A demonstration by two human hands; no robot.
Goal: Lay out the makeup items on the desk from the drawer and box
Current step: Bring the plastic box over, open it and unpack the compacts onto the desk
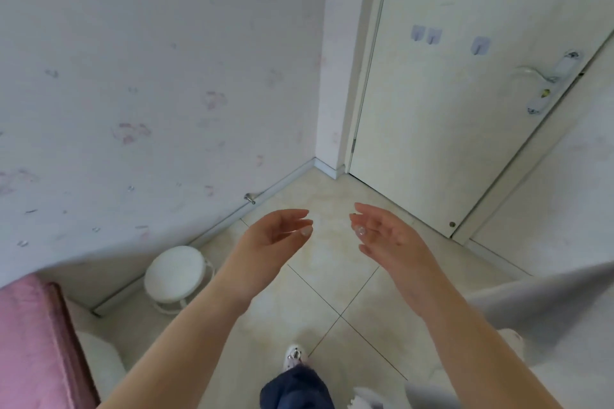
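Head view looks down at a cream tiled floor. Nearest, at the bottom edge, a dark blue trouser leg ends in a white shoe. A pink velvet cushion edge sits near left and a grey fabric surface near right. Both bare forearms reach forward over the floor. The left hand and right hand face each other, apart, fingers loosely extended, both released and holding nothing. Left of them stands a round white stool beside the pale floral wallpapered wall. Farther right is a closed cream door with a curved metal handle. No makeup items, drawer, box or desk appear in view.
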